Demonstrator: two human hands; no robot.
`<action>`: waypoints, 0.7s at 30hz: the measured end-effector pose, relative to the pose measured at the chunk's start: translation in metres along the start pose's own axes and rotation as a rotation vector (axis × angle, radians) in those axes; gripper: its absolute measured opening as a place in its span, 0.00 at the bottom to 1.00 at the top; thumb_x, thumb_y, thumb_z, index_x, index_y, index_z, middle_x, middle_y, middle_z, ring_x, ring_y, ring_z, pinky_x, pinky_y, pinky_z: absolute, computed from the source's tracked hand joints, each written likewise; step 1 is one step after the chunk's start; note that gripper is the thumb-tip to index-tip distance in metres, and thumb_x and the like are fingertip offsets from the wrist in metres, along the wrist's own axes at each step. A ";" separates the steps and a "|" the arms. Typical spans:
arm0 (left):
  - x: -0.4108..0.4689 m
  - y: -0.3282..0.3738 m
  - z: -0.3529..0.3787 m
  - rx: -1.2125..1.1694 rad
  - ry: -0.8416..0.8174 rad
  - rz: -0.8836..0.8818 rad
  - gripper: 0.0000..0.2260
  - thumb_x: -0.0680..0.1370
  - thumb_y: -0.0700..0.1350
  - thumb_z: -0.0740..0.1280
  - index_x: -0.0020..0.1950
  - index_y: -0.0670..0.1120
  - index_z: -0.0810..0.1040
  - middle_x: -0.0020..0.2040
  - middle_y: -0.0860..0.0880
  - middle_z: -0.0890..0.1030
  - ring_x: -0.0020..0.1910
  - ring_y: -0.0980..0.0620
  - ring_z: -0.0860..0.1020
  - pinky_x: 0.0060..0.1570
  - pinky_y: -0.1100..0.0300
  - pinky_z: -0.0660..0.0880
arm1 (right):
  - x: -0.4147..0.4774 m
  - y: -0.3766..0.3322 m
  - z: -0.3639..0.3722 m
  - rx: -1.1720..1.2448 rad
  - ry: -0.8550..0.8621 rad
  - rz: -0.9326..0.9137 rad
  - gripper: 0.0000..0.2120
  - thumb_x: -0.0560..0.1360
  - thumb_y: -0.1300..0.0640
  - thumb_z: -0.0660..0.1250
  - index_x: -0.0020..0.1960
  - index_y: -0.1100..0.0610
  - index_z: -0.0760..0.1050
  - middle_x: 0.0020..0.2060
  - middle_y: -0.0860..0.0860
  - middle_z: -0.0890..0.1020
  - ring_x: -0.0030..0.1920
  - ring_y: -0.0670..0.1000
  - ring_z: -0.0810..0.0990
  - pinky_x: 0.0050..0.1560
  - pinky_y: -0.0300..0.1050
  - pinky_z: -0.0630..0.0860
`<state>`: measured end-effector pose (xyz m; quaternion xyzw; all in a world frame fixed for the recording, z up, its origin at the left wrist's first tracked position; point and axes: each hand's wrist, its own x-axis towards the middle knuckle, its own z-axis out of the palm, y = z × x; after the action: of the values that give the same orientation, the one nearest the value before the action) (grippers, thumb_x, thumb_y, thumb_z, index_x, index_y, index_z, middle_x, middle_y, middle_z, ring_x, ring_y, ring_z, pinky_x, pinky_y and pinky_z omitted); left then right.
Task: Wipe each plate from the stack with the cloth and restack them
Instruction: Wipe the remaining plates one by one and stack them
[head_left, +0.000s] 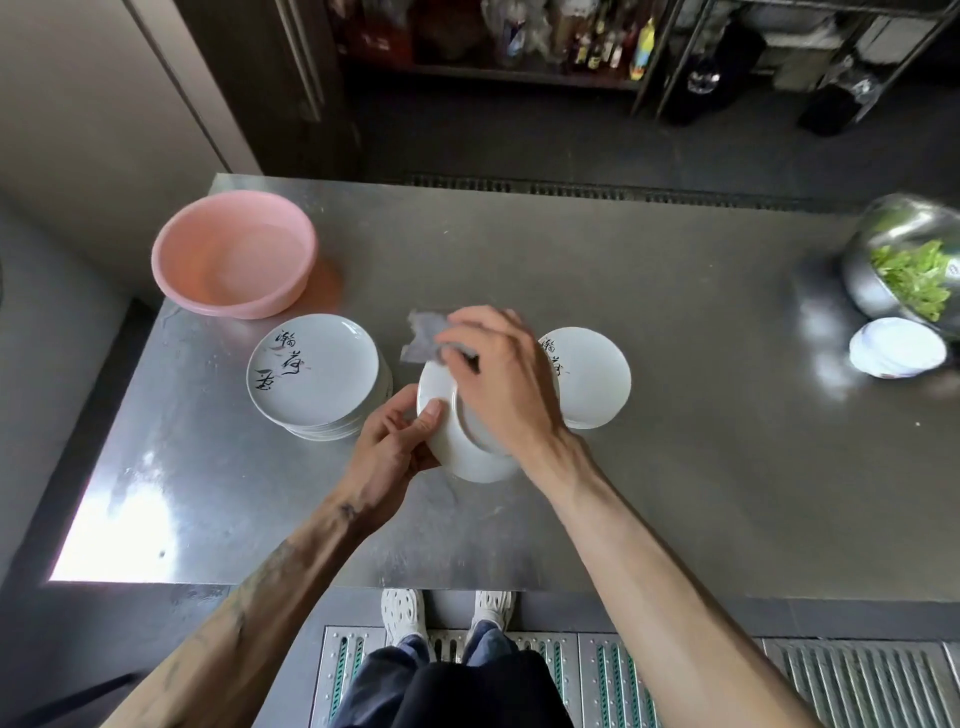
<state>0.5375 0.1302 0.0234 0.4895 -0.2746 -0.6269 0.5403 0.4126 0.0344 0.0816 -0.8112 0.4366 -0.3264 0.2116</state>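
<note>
Held plate (462, 452): raised above the middle of the steel table (701, 467), tilted, and set between the left stack (314, 374) and the right pile (592, 379). Its left rim is near the left stack but apart from it. Its right side is hidden behind the right hand (498, 374), so any gap to the right pile cannot be judged. Bare tabletop extends from the plate to the near edge and far to the right. The far strip of the table behind the plates is also bare.

The held plate is plain white and round, and its underside with a raised foot ring faces the camera. The left hand (395, 447) grips its left rim, thumb on the underside and fingers curled behind. The right hand holds a grey cloth (423, 340) against the plate's upper part. Its fingers are motion-blurred, and a crumpled end of the cloth sticks out past the far rim.

The left stack is tall, and its top plate faces up with black brush characters. The right pile is low and carries the same lettering. A pink basin (234, 254) stands at the far left corner, just behind the left stack. At the far right, well apart, a steel bowl (872, 291) of green leaves stands behind a small pile of white dishes (896, 353).
</note>
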 end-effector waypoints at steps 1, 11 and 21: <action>0.000 0.000 -0.001 0.002 0.008 -0.002 0.14 0.82 0.49 0.67 0.63 0.42 0.79 0.56 0.42 0.82 0.52 0.46 0.81 0.49 0.50 0.81 | 0.003 0.007 -0.004 0.005 0.034 0.078 0.07 0.74 0.63 0.72 0.48 0.54 0.86 0.52 0.49 0.84 0.53 0.54 0.80 0.54 0.43 0.74; 0.006 0.006 -0.005 -0.023 0.065 0.018 0.18 0.82 0.49 0.65 0.69 0.41 0.75 0.60 0.42 0.81 0.57 0.44 0.79 0.56 0.41 0.80 | -0.027 0.057 -0.015 0.226 0.231 0.707 0.07 0.77 0.61 0.67 0.49 0.53 0.83 0.42 0.47 0.85 0.46 0.50 0.83 0.49 0.45 0.76; 0.014 0.008 0.003 -0.017 0.023 0.007 0.14 0.85 0.46 0.64 0.67 0.41 0.76 0.60 0.41 0.82 0.56 0.44 0.80 0.53 0.48 0.81 | -0.042 0.031 0.013 -0.006 0.247 0.019 0.07 0.79 0.62 0.69 0.55 0.57 0.84 0.57 0.49 0.81 0.56 0.52 0.77 0.63 0.37 0.71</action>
<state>0.5387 0.1141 0.0275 0.4914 -0.2646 -0.6216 0.5497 0.3870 0.0548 0.0390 -0.7613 0.4680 -0.4204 0.1567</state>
